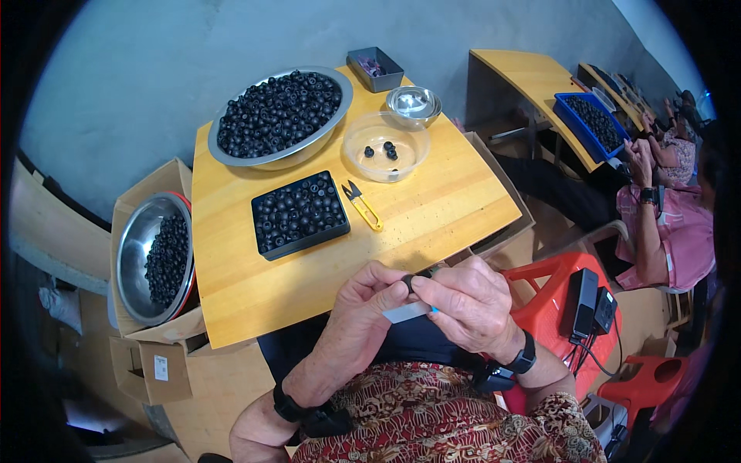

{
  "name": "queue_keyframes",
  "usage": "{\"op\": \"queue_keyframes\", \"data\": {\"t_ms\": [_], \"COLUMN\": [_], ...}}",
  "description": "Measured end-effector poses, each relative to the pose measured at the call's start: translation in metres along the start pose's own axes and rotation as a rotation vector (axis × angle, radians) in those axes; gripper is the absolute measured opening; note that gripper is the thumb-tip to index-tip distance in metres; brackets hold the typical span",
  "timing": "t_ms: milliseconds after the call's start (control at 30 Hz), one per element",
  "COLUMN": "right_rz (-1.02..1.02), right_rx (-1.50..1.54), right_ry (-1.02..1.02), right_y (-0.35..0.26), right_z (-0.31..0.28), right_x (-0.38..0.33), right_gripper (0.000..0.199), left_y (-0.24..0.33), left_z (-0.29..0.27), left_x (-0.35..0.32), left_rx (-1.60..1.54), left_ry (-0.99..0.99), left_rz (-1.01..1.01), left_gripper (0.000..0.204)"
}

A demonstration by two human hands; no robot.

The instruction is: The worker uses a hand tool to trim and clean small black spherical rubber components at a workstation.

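In front of my body, at the table's near edge, both hands come together. My left hand [363, 305] pinches a small black round part [409, 282] between thumb and fingertips. My right hand [469, 302] is closed, its fingertips against that part. A pale, flat, blade-like strip [405, 312] sticks out from the right hand toward the left thumb, with a bit of blue near its base. Beyond the hands, a black square tray [301, 245] full of similar black parts stands on the wooden table [432, 231]. Beside it lie yellow-handled thread snips [363, 207].
A big metal bowl [340, 116] heaped with black parts stands behind the tray. Right of it are a clear tub [359, 166], a small metal bowl [414, 104] and a grey bin [394, 77]. Another metal bowl [139, 266] sits left; a red stool [532, 309] and co-workers are right.
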State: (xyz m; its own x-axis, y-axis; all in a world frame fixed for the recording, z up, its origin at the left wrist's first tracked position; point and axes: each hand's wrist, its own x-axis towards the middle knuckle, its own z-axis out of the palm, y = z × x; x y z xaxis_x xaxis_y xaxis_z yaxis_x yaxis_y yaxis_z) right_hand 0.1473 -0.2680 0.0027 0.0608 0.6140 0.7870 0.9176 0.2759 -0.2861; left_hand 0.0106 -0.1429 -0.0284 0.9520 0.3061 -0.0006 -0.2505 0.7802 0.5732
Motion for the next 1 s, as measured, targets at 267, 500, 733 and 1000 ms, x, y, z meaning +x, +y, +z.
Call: {"op": "queue_keyframes", "data": {"t_ms": [267,500,733,1000], "right_rz": [0.130,0.327,0.507,0.457], "right_rx": [0.123,0.446,0.696,0.547], "right_ry": [0.054,0.006,-0.156,-0.048], "right_y": [0.007,0.008,0.015,0.008], "right_z": [0.005,0.000,-0.005,-0.001], "right_x": [-0.001,0.000,-0.004,-0.002], "right_gripper": [0.035,0.035,0.029,0.022], "left_y": [0.001,0.004,0.002,0.004], "left_z": [0.006,0.012,0.003,0.016], "left_x": [0.001,-0.001,-0.001,-0.004], "left_rx": [0.047,0.045,0.080,0.320], "left_ry": [0.051,0.062,0.026,0.145], "left_rz": [0.030,-0.026,-0.039,0.073], "left_gripper": [0.016,0.019,0.015,0.017]}}
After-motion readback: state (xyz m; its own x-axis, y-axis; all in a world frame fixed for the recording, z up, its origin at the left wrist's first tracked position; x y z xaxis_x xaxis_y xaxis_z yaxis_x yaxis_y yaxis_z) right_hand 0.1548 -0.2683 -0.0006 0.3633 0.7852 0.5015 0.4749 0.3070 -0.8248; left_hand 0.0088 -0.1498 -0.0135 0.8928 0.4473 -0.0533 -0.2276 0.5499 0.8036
